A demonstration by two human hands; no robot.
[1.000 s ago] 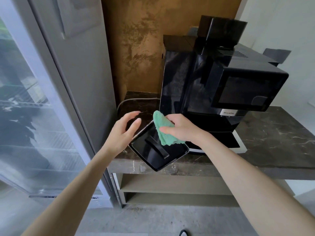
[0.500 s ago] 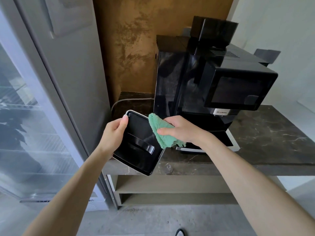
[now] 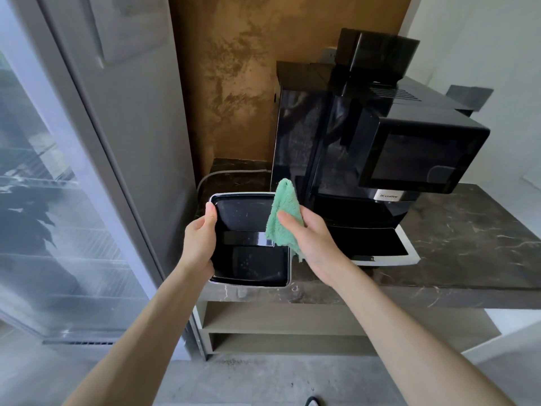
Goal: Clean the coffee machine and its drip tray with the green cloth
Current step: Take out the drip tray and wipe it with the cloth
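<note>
Left hand (image 3: 199, 244) is wrapped around the 9 o'clock edge of the drip tray (image 3: 251, 265), tipping it up over the bench (image 3: 453, 244) edge. Right hand (image 3: 310, 235) pinches the bunched green cloth (image 3: 282, 218) against the tray's 3 o'clock side, the coffee machine (image 3: 366, 148) just behind. I'd keep the tray braced firmly, flatten the cloth, and wipe both wells and corners.

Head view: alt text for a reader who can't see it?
A person's left hand holds a black drip tray by its left rim while the right hand grips a green cloth over it. A black coffee machine stands behind on a dark marble counter.
</note>
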